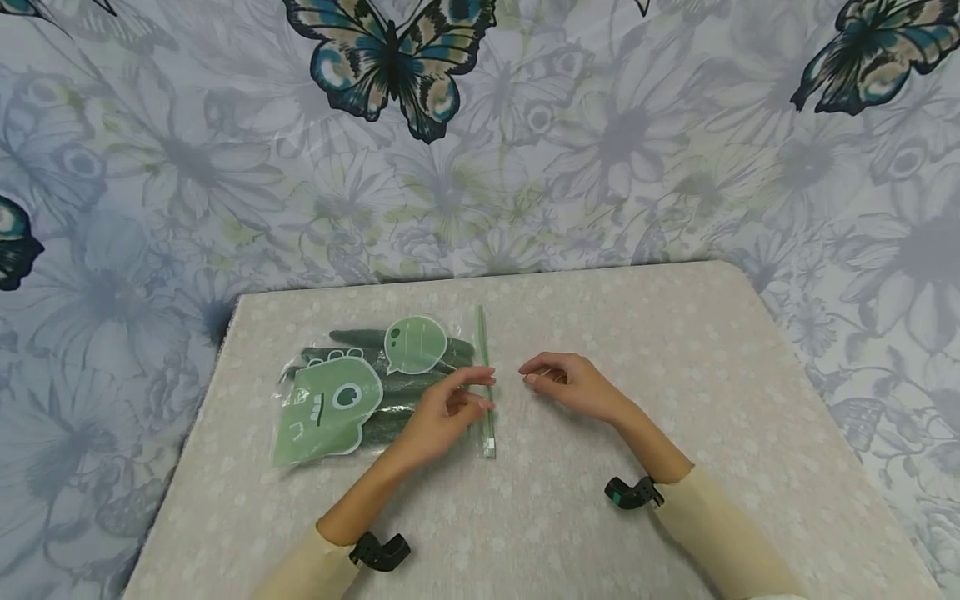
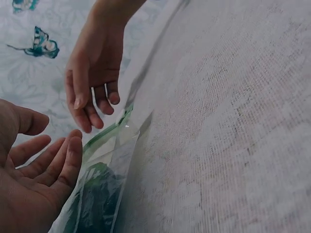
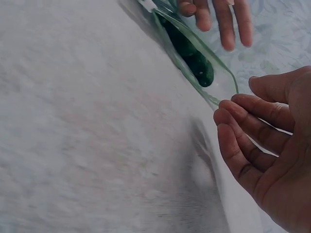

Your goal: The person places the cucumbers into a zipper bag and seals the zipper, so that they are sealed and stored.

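A clear zip bag (image 1: 322, 417) printed with a green cartoon creature and a green speech bubble lies flat on the left half of the table. Inside it are several long dark green cucumbers (image 1: 397, 421). Its green zip strip (image 1: 482, 350) runs along the right edge, with a white slider (image 1: 490, 448) at the near end. In the right wrist view the bag's mouth gapes, and dark green cucumber ends (image 3: 194, 56) show inside. My left hand (image 1: 442, 421) hovers over the zip edge, fingers loosely bent, holding nothing. Right of the strip, apart from the bag, my right hand (image 1: 573, 385) holds nothing, its fingers relaxed.
A pale patterned cloth (image 1: 675, 358) covers the table, whose far edge meets a backdrop (image 1: 525, 183) of flowers and butterflies. Black wrist cameras sit on the left cuff (image 1: 381, 552) and the right cuff (image 1: 632, 493).
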### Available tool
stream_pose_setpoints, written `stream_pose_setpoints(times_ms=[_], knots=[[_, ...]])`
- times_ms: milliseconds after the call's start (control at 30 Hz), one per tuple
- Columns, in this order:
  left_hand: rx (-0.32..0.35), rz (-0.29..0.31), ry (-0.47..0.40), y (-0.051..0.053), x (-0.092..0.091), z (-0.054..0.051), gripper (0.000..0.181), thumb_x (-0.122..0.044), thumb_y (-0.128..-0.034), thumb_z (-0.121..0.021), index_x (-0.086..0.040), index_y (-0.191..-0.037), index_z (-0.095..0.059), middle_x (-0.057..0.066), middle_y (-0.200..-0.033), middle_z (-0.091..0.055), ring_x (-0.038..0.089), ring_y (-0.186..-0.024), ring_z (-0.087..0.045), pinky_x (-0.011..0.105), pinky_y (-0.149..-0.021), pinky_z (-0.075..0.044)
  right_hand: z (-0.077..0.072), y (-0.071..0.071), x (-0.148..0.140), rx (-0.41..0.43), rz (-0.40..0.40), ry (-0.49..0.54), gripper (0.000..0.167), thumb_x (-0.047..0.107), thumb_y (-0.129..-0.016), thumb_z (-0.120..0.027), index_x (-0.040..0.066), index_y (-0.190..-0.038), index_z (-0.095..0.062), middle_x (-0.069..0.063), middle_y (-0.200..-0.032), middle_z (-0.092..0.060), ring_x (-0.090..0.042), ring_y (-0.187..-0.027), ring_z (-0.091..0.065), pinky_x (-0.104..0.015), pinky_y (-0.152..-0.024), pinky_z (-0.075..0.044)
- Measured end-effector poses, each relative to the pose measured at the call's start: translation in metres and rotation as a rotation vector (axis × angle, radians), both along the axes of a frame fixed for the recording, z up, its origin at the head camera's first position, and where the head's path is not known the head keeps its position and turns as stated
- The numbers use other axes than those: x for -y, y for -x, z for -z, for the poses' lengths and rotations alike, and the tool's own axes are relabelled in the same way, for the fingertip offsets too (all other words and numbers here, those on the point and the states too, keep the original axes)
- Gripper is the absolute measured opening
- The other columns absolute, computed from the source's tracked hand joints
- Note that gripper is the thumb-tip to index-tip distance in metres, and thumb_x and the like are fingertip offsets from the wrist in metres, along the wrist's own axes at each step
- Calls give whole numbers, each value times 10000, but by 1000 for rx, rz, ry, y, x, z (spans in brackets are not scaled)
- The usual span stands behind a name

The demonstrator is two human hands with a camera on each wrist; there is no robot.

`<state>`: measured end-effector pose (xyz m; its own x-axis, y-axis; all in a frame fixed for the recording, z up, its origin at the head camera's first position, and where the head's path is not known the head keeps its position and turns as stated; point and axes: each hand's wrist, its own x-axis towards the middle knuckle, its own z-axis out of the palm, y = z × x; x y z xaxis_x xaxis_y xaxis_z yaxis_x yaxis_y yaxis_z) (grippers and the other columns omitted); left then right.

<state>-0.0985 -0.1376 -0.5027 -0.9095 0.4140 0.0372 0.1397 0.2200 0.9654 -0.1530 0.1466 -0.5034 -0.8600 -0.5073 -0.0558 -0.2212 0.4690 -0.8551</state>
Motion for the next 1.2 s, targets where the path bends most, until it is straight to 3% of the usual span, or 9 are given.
stream_pose_setpoints(times_ms=[133,267,333,433,500,600,700,967,1200], knots=[[-112,-29,92,-9,11,-5,407,-100,-1064,-668,-169,-1464,-641,134,-1309,-724,221,-1080,-775,270,-878,-621,0,-9,6,-28,-31,14,267,279,-1062,-704,134,-1275,-771,1,-1165,-799,-137,-991,-742,-280,-886,-599],[-298,-42,275,-22,22,-8,333,-122,-1013,-751,-165,-1342,-724,10,-1103,-719,86,-931,-687,251,-803,-589,3,-21,12,-111,-83,17,229,231,-1044,-731,128,-1244,-773,37,-1107,-791,-95,-967,-720,-302,-872,-602],[-405,-28,382,-30,26,-9,305,-130,-970,-806,-162,-1269,-756,-31,-1028,-688,77,-887,-614,265,-777,-556,4,-27,15,-131,-118,11,199,225,-1054,-718,138,-1223,-773,56,-1095,-785,-72,-968,-714,-309,-880,-604],[-563,1,562,-39,31,-10,305,-187,-911,-875,-184,-1192,-757,-68,-1033,-658,98,-932,-560,310,-835,-539,5,-34,21,-124,-193,5,184,209,-1098,-642,143,-1229,-753,41,-1094,-786,-66,-1001,-718,-299,-921,-602],[-631,22,649,-44,32,-8,333,-219,-878,-910,-196,-1163,-738,-79,-1070,-653,116,-984,-554,336,-882,-536,4,-39,25,-95,-258,5,216,182,-1126,-578,139,-1261,-741,6,-1119,-790,-100,-1023,-740,-282,-939,-605],[-655,42,717,-49,34,-5,364,-245,-856,-931,-209,-1144,-711,-89,-1109,-644,129,-1021,-555,351,-909,-520,4,-45,30,-58,-352,18,280,143,-1145,-516,127,-1340,-715,-47,-1156,-789,-180,-1026,-762,-277,-929,-615],[-635,43,733,-53,36,0,381,-246,-842,-946,-217,-1131,-699,-92,-1098,-641,118,-992,-544,336,-872,-483,4,-50,34,-20,-389,18,307,154,-1142,-528,146,-1391,-707,-44,-1211,-786,-192,-1046,-763,-277,-927,-616],[-630,-15,725,-49,36,6,426,-272,-817,-966,-220,-1110,-662,-93,-994,-577,104,-926,-484,310,-818,-388,7,-55,40,-45,-252,48,291,102,-1009,-753,191,-1286,-771,41,-1123,-809,-89,-1029,-759,-301,-921,-634],[-670,-55,765,-50,32,13,454,-289,-819,-951,-208,-1070,-582,-83,-1003,-587,131,-920,-503,315,-804,-372,15,-58,55,-113,-207,147,203,46,-964,-791,143,-1142,-784,27,-1033,-792,-45,-913,-729,-255,-831,-634]])
